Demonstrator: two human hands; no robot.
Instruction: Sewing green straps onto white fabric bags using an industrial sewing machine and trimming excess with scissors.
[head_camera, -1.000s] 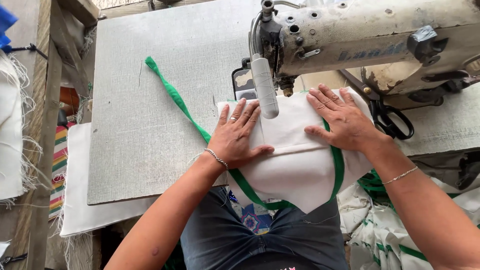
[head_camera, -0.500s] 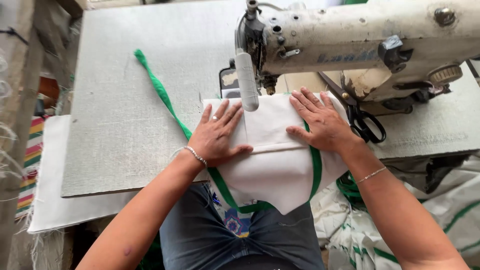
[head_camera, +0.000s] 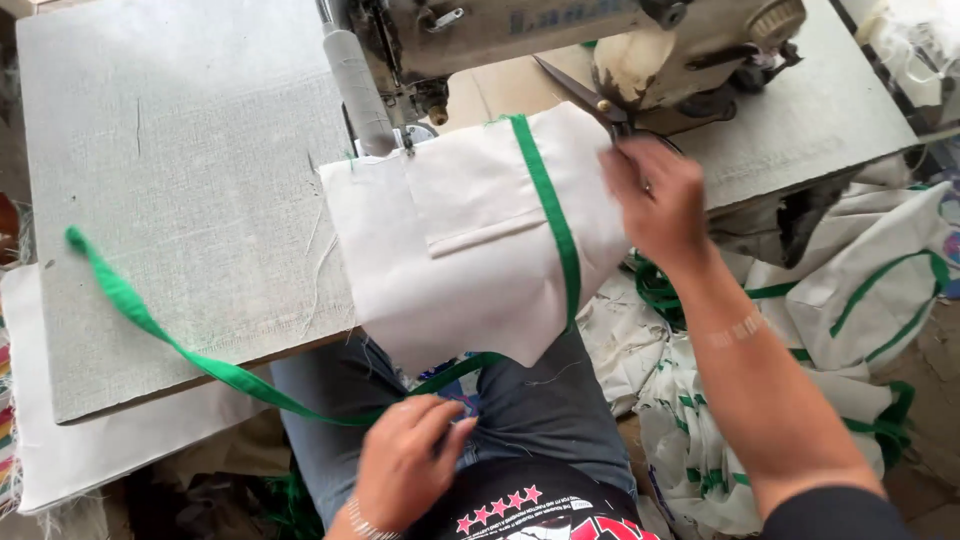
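right hand (head_camera: 655, 195) sits at the right edge of the white fabric piece (head_camera: 470, 235), fingers curled loosely and blurred; it touches the cloth edge and overlaps the black handles of the scissors (head_camera: 590, 100) lying on the machine bed, and whether it actually grips either one cannot be told from this view. left hand (head_camera: 405, 465) is low over the lap, well apart from the table, fingers half bent and relaxed, close to the green binding tape (head_camera: 170, 335) where it drops off the table edge; contact with the tape is unclear, no firm hold visible. head view only: the white fabric piece lies on the grey sewing table (head_camera: 180, 150), its far edge tucked under the presser foot of the sewing machine (head_camera: 520, 30), its near part hanging over the table edge toward the lap. a green stripe runs down the piece roughly front to back, tilted slightly. the fabric lies to the left of the right hand and up and ahead of the left hand; right hand is clearly the nearer. the tape's long axis runs diagonally from far left on the table down to the lap. a heap of finished white and green pieces (head_camera: 850, 300) lies at the right, below the table.
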